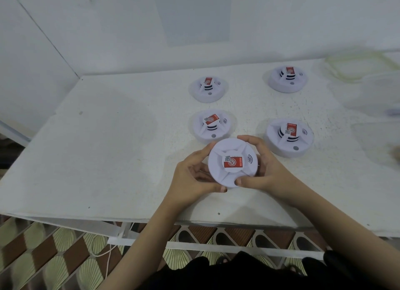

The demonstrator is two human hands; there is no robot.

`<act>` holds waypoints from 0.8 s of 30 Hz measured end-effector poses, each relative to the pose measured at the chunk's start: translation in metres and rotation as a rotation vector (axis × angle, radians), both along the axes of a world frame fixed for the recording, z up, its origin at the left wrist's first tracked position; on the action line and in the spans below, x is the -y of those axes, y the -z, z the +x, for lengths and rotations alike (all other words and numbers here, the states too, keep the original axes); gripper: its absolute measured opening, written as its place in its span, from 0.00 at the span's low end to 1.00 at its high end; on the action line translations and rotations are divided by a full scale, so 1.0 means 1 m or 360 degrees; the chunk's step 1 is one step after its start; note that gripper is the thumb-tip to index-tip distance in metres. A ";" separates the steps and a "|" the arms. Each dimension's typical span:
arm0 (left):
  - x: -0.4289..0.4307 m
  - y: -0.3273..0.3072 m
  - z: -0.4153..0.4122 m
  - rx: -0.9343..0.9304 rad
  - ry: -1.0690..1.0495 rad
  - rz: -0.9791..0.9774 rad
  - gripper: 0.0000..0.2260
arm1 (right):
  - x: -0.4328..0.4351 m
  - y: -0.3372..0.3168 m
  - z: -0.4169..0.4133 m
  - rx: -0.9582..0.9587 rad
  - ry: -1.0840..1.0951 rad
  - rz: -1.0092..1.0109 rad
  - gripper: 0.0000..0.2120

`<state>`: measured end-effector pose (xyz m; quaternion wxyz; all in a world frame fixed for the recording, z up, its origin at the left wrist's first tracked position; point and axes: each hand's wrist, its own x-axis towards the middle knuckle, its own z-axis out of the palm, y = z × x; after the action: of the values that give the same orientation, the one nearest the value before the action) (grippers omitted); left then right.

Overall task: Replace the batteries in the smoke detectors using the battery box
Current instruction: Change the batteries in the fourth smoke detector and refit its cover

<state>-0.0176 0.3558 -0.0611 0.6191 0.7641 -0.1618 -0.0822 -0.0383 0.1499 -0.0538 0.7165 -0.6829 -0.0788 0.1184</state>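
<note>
A round white smoke detector (pixel 232 162) with a red label on top is held just above the white table (pixel 104 151), near its front edge. My left hand (pixel 192 177) grips its left rim and my right hand (pixel 263 170) grips its right rim, thumbs at the front. Several more white detectors with red labels rest on the table behind it: one directly behind (pixel 213 126), one to the right (pixel 289 137), and two farther back (pixel 208 89) (pixel 287 78). A blurred clear plastic box (pixel 368 90) sits at the far right; what it holds cannot be made out.
White walls close off the table at the back and left. The table's front edge runs just under my forearms, with a patterned tile floor and a white cable (pixel 106 253) below it.
</note>
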 end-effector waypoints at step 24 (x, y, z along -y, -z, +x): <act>-0.001 -0.002 -0.001 -0.0027 0.0016 -0.0056 0.38 | 0.009 -0.002 0.000 -0.0175 -0.0075 0.0224 0.31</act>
<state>-0.0186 0.3568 -0.0592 0.6333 0.7516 -0.1618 -0.0888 -0.0381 0.1414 -0.0516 0.7630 -0.6212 -0.0636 0.1668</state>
